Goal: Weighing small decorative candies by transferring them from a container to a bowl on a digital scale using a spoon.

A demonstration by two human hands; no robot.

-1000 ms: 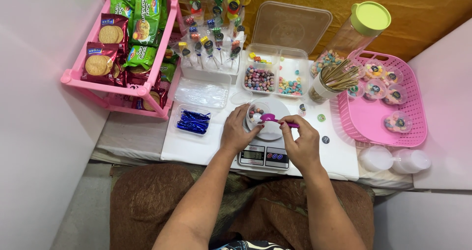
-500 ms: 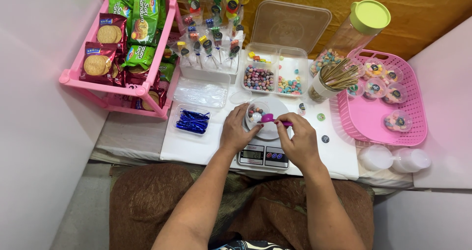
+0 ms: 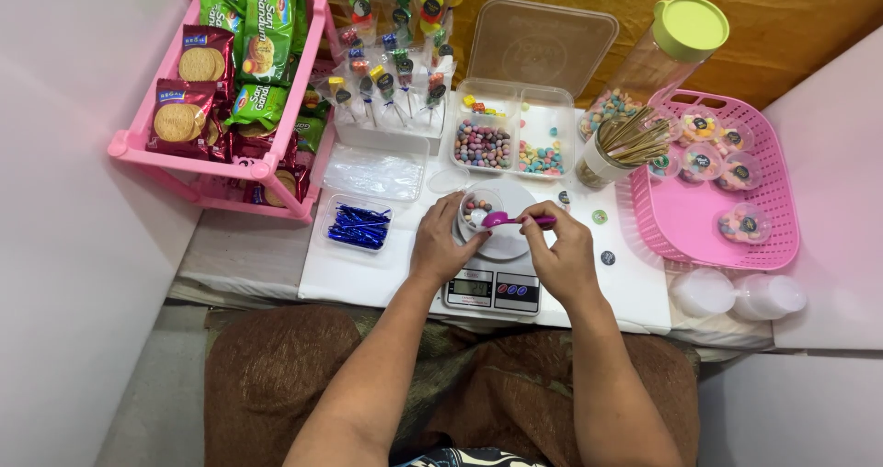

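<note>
A small clear plastic cup (image 3: 477,211) of coloured sweets was held on the round white scale (image 3: 492,288), near the counter's front edge, by the left hand (image 3: 444,249). A purple plastic spoon (image 3: 515,220), pinched in the right hand (image 3: 558,256) fingers, had been moved to the cup's rim, so sweets were likely being added.

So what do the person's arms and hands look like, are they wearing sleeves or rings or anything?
Both arms are bare all the way up to the bottom edge of the picture, with no sleeves showing. The left hand and the right hand wear no gloves, and no watch or bracelet shows on either wrist. The fingers are too small in the picture to tell whether there is a ring.
</note>
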